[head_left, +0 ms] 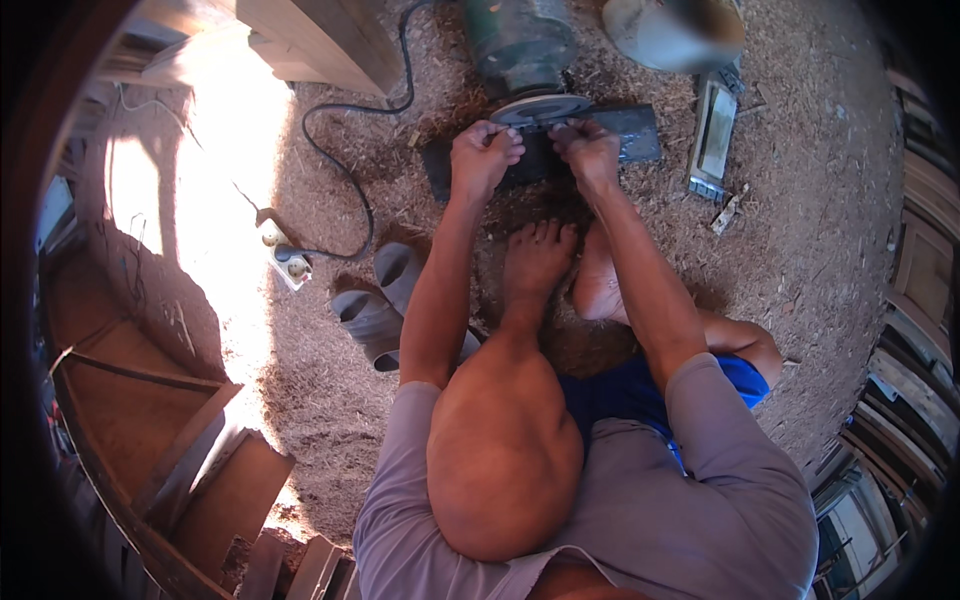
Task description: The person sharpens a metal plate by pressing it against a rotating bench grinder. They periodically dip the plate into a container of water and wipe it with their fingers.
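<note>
A green motor-driven grinder (pixel 520 45) stands on the ground at the top middle, its pale round grinding wheel (pixel 540 108) facing me. My left hand (pixel 487 152) is closed in a pinch just below the wheel's left edge. At the right edge my right hand (pixel 587 150) pinches the same way, its fingers turned toward the wheel. Whatever thin piece lies between my fingertips, against or close to the wheel, is too small and dark to name. Beneath both hands lies a dark flat board (pixel 640 135).
A black cable (pixel 365 190) curves left of the grinder to a white power strip (pixel 283 255). Grey slippers (pixel 375 320) lie beside my left forearm. A white bucket (pixel 675 35) and a wood-and-metal tool (pixel 713 135) are at the upper right. Sawdust covers the ground; wooden boards (pixel 920 270) line the right.
</note>
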The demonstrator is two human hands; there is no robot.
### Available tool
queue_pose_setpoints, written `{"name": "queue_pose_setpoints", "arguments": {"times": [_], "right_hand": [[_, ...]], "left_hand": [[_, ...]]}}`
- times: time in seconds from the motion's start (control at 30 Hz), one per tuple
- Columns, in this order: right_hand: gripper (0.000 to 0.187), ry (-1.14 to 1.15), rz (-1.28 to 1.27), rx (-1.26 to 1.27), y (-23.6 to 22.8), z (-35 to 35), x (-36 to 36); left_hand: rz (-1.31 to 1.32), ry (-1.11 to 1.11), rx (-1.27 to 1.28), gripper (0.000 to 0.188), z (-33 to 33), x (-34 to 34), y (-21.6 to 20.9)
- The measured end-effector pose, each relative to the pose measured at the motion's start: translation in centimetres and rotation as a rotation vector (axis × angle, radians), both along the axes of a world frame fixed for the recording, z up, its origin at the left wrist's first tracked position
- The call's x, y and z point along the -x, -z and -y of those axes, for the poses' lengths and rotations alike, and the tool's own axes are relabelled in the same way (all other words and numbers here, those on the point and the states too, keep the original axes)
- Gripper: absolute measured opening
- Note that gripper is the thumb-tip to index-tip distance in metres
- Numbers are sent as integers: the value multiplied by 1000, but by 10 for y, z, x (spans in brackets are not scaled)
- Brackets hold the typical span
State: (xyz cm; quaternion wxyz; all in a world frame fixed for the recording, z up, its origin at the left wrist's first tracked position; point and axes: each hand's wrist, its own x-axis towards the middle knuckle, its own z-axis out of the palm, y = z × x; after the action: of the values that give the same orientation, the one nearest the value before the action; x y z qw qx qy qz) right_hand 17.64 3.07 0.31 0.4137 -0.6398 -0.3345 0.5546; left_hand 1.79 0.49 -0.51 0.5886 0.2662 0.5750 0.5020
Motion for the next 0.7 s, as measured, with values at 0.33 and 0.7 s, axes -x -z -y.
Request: {"name": "queue_pose_setpoints", "arguments": {"times": [0.33,0.7], "right_hand": [[11,20,-19,25,0,0,0],[15,-42,190,53,-1,2,6]], "left_hand": [[17,-2,10,13,-1,-3,-4],[36,-23,17,14,3,4,-2]]}}
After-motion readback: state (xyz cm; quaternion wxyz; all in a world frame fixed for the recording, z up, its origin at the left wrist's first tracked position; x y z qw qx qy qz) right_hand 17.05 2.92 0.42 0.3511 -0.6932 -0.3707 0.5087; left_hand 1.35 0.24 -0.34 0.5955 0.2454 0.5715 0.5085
